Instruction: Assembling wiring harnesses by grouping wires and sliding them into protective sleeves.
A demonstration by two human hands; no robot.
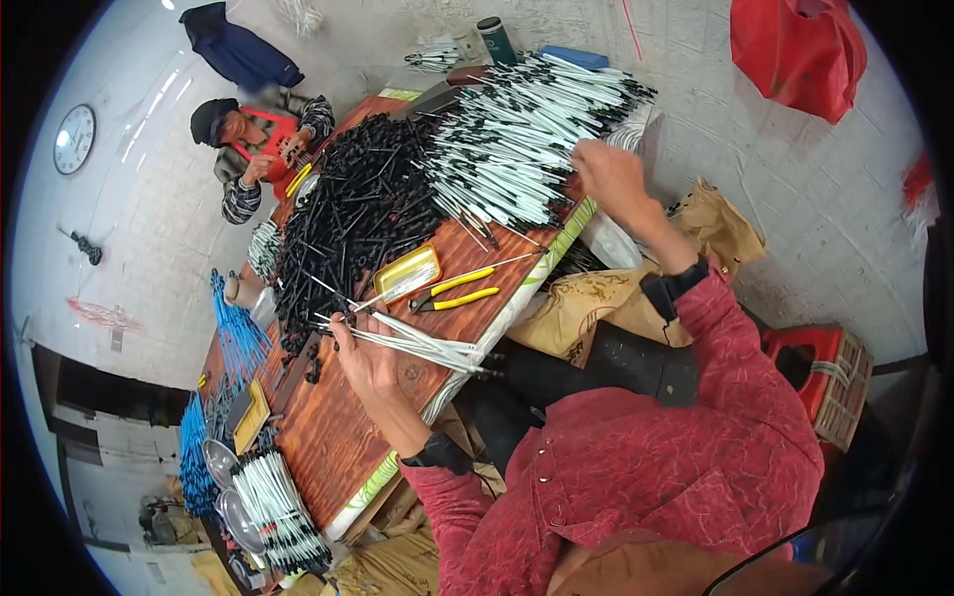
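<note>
My left hand is closed around a small bundle of thin white rods with dark ends, held low over the wooden table. My right hand is at the right edge of a large heap of white, black-tipped rods. Its fingers are curled, and what they pinch, if anything, is hidden. Between my hands lie yellow-handled pliers and a yellow tray with small pale pieces in it. A big pile of black slender parts sits beyond the tray.
The wooden table has a green-and-white edge. Bundled white rods and blue rods are at its left. Across it, a person in a red apron works with small parts. A red stool stands to my right, near brown sacks.
</note>
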